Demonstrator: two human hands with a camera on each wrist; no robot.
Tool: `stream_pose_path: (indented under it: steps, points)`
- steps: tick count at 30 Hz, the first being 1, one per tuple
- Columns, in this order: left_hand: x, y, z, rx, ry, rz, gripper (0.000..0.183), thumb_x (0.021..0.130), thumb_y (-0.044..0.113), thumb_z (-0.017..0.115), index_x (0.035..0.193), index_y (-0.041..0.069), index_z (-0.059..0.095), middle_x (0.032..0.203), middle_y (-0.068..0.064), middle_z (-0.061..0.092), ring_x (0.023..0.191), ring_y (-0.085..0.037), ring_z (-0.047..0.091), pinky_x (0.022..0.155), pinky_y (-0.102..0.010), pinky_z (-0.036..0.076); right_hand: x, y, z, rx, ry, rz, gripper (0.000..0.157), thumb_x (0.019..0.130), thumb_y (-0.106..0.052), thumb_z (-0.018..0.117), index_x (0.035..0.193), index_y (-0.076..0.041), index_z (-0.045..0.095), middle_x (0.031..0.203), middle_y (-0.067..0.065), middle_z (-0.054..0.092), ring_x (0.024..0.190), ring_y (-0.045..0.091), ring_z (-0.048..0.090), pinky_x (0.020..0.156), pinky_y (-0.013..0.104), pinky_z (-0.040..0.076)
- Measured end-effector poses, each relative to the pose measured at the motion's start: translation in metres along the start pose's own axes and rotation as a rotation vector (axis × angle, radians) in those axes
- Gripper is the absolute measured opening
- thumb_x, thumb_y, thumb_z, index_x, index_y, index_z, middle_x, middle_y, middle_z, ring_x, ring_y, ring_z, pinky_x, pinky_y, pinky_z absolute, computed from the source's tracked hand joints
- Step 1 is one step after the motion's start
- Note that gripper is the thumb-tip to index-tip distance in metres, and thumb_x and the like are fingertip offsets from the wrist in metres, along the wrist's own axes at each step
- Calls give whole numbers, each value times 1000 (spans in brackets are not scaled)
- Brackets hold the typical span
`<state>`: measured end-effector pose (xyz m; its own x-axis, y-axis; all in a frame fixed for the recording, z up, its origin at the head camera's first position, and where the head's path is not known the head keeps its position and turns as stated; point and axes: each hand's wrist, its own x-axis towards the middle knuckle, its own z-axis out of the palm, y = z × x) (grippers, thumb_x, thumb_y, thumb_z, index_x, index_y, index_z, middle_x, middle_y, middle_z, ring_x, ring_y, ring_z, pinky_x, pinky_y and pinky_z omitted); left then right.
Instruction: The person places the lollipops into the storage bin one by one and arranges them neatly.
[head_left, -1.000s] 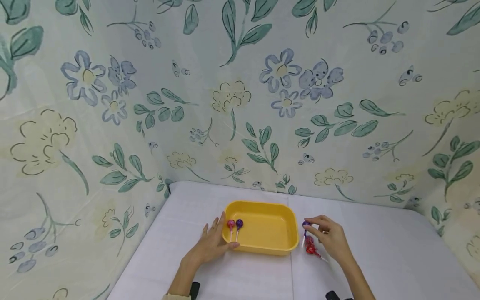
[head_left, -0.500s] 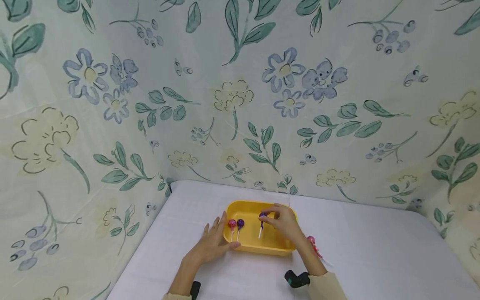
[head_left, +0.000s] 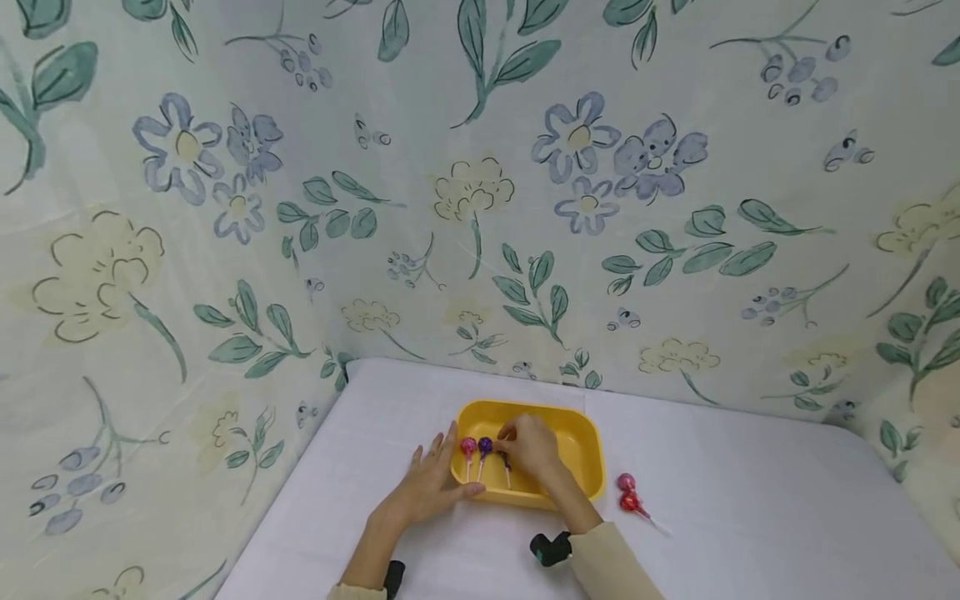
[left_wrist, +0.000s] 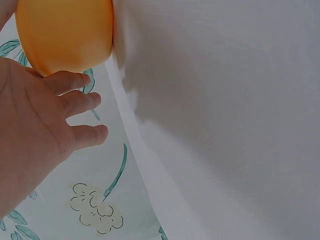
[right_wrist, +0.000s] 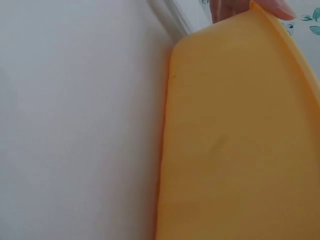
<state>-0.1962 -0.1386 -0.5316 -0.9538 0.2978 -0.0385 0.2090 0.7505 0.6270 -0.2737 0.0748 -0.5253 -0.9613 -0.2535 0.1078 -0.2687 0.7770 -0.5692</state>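
A yellow tray [head_left: 581, 437] sits on the white table. My left hand [head_left: 429, 483] rests against its left end, fingers spread and fairly straight, thumb along the front rim. The left wrist view shows this hand [left_wrist: 35, 110] beside the tray's outer wall [left_wrist: 70, 35]. Inside the tray, a pink lollipop [head_left: 468, 447] and a purple lollipop [head_left: 485, 446] lie side by side, sticks toward me. Right of them my right hand [head_left: 534, 450] pinches a second purple lollipop [head_left: 506, 468], its head mostly hidden by the fingers. The right wrist view shows the tray's side [right_wrist: 240, 125].
To the right of the tray, a pink lollipop [head_left: 626, 482] and a red lollipop [head_left: 630, 502] lie close together on the white cloth [head_left: 750, 500]. A floral curtain [head_left: 480, 250] stands behind and left of the table. Dark wrist-worn devices [head_left: 550, 548] show at the sleeves.
My right hand has carried the second purple lollipop from the table at right, over the rim, leftward into the tray beside the other two. The left hand has stayed at the tray's end.
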Motion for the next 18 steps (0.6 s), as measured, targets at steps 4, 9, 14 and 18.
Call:
stream_pose_path:
  steps: [4, 9, 14, 18]
  points:
    - [0, 2, 1, 8, -17, -14, 109, 94, 67, 62, 168, 13, 2, 174, -15, 14, 161, -41, 15, 130, -65, 4, -5, 1, -4, 50, -47, 19, 17, 89, -21, 83, 96, -6, 81, 86, 5, 75, 73, 13, 60, 67, 26, 58]
    - [0, 2, 0, 7, -16, -18, 109, 94, 66, 62, 168, 12, 3, 174, -13, 13, 161, -41, 15, 130, -65, 5, -10, 2, -10, 82, -103, 6, 17, 89, -14, 82, 102, -4, 80, 88, 7, 75, 72, 15, 59, 68, 26, 60]
    - [0, 1, 1, 9, -14, -20, 109, 94, 67, 62, 168, 13, 3, 174, -14, 15, 161, -41, 17, 130, -65, 6, -10, 4, -8, 81, -96, -26, 16, 88, -15, 83, 102, -6, 80, 90, 6, 77, 75, 14, 63, 72, 28, 62]
    - [0, 1, 2, 17, -12, -14, 110, 94, 67, 62, 168, 13, 2, 174, -14, 14, 161, -41, 16, 130, -65, 6, -9, 5, -4, 82, -81, -28, 20, 87, -18, 84, 102, -6, 80, 91, 6, 78, 78, 14, 66, 76, 32, 63]
